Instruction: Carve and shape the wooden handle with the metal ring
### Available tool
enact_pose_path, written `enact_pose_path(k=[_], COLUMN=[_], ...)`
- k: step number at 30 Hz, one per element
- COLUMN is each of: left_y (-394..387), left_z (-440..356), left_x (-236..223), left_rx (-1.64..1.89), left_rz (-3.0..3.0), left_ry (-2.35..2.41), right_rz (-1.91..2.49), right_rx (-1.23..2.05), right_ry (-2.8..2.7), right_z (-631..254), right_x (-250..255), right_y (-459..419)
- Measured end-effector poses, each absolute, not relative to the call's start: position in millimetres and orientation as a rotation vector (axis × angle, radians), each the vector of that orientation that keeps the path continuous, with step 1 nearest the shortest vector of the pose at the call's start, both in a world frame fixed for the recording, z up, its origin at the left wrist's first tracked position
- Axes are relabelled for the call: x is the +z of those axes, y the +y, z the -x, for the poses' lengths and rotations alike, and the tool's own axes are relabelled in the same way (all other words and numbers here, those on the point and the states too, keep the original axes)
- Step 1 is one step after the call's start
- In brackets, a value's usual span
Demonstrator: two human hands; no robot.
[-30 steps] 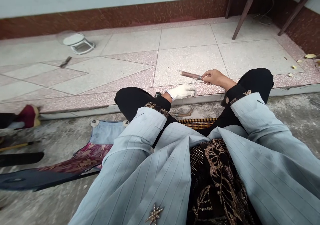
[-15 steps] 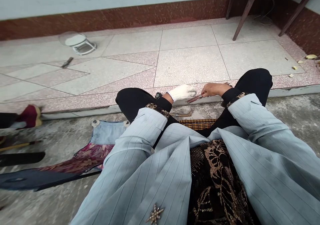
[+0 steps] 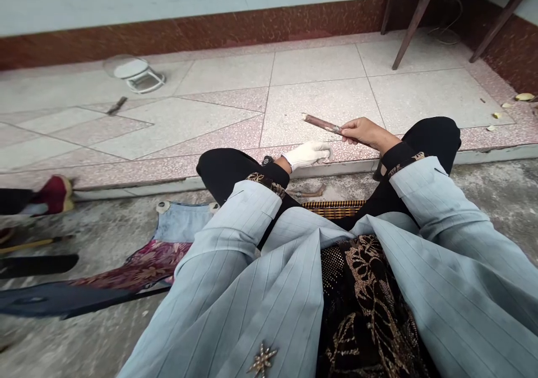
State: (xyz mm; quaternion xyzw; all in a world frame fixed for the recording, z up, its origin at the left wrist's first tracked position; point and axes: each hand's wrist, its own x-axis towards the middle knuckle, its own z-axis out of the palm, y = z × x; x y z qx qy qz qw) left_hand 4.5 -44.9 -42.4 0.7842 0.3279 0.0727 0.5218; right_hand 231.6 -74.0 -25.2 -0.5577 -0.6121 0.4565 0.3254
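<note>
My right hand (image 3: 362, 131) is bare and closed round a reddish-brown stick-like tool (image 3: 321, 124), raised above the tiled step with its tip pointing left. My left hand (image 3: 306, 154) wears a white glove and rests on the edge of the step (image 3: 159, 168), fingers curled over something I cannot make out. A brown curved piece (image 3: 309, 191) lies on the ground just below the left hand, beside a woven mat (image 3: 334, 207) between my knees.
A white round stand (image 3: 137, 71) and a small dark tool (image 3: 116, 105) lie on the tiles at far left. Cloth pieces (image 3: 145, 266) and dark blades (image 3: 37, 266) lie on the concrete at left. Wooden furniture legs (image 3: 414, 22) stand at the back right.
My right hand swung the stick down to the step edge beside the gloved hand, then lifted it back up. The left hand stayed in place.
</note>
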Motion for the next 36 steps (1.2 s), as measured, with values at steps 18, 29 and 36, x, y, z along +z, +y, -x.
enact_pose_path(k=[18,29,36], left_y=[-29,-33,-54], left_z=[5,2,-5], left_x=[-48,-45,-46], left_rx=[0.125,0.201,0.072], left_rz=[-1.933,-1.827,-1.838], left_ry=[0.81,0.793,0.707], right_rz=[1.807,1.178,1.83], right_rx=[0.89,1.465,0.891], right_ry=[-2.685,-2.052,-1.835], right_z=[-222,-232,-226], right_x=[-46,-20,-35], right_y=[-75,-82,-71])
